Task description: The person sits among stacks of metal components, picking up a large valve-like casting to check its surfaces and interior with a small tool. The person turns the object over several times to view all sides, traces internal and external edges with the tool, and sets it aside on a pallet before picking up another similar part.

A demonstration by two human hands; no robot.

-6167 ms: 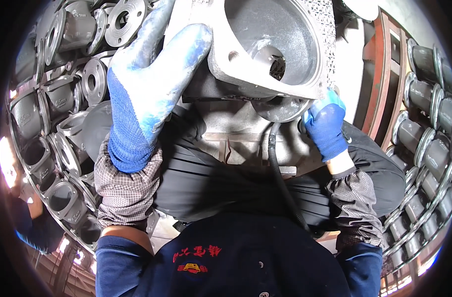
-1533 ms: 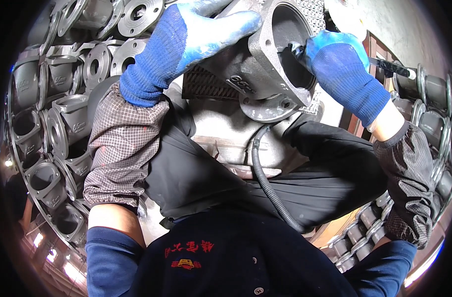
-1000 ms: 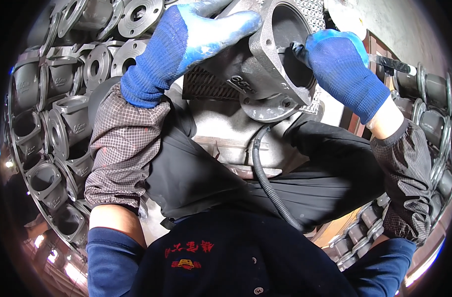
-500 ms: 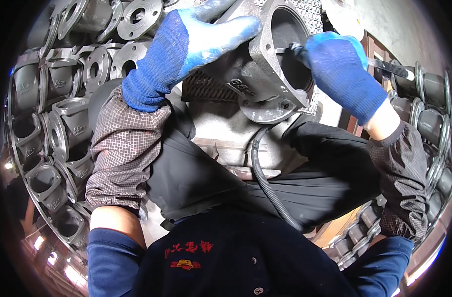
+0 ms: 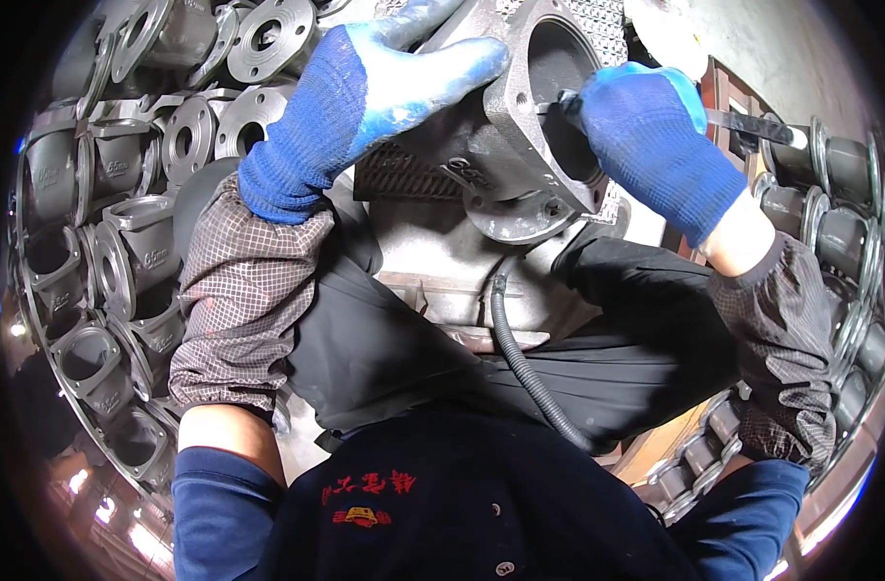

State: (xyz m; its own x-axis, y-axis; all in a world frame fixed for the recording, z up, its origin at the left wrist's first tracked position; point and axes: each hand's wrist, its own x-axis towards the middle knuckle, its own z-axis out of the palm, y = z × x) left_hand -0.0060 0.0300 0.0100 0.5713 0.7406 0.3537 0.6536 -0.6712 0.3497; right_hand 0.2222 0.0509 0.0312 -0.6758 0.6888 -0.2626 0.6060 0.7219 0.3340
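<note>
A dark grey cast-metal valve body (image 5: 471, 131) is tilted before me, its wide square-flanged mouth facing right. My left hand (image 5: 413, 73), in a blue coated glove, grips it from the left with the fingers and thumb spread over its upper side. At the mouth, my right hand (image 5: 641, 111), gloved in blue too, is closed around a flat bar-like hand tool (image 5: 752, 126). One end of the tool sticks out to the right, with a pale tip. Its dark other end reaches into the opening; what it touches there cannot be made out.
Similar grey castings (image 5: 132, 242) stand stacked along the left, with more castings (image 5: 844, 237) on the right. Under the held piece are a patterned metal plate (image 5: 597, 29) and a dark grating (image 5: 403, 174). A ribbed black hose (image 5: 525, 358) runs over my lap.
My right hand has shifted slightly left, with the tool, toward the opening. My left hand and the valve body have barely moved.
</note>
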